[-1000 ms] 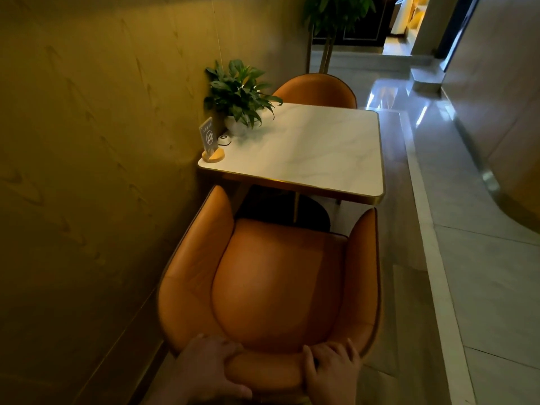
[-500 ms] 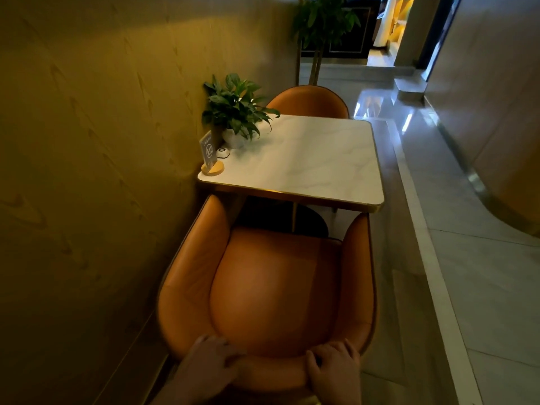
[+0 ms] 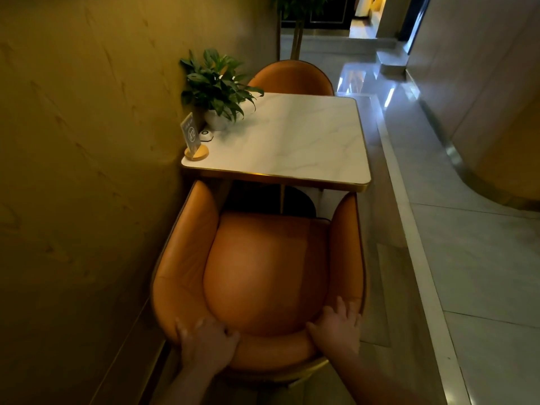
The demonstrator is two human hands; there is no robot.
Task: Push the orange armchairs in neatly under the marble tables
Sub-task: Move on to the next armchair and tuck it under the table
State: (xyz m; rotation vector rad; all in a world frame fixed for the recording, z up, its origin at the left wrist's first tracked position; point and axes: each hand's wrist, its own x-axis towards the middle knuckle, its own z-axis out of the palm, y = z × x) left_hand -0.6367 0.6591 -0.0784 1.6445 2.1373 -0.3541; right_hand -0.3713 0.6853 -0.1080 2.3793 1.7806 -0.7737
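From the head view, the near orange armchair (image 3: 263,267) sits hard against the yellow wall (image 3: 87,171) on its left, with open tiled floor (image 3: 467,258) along its right side. Its armrest tips reach the gold-trimmed near edge of the marble desk (image 3: 292,141); the seat itself is mostly out in front of the desk. A second orange armchair (image 3: 290,78) is tucked in at the far edge.

A white pot holds a leafy plant (image 3: 217,83) at the desk's wall-side corner, beside a call button (image 3: 206,135) and a number sign (image 3: 193,138) in a round wooden base.

The armchair is smooth leather with a rounded back. The left hand (image 3: 206,340) curls over the backrest top, gripping it; the right hand (image 3: 336,325) lies on it with fingers spread.
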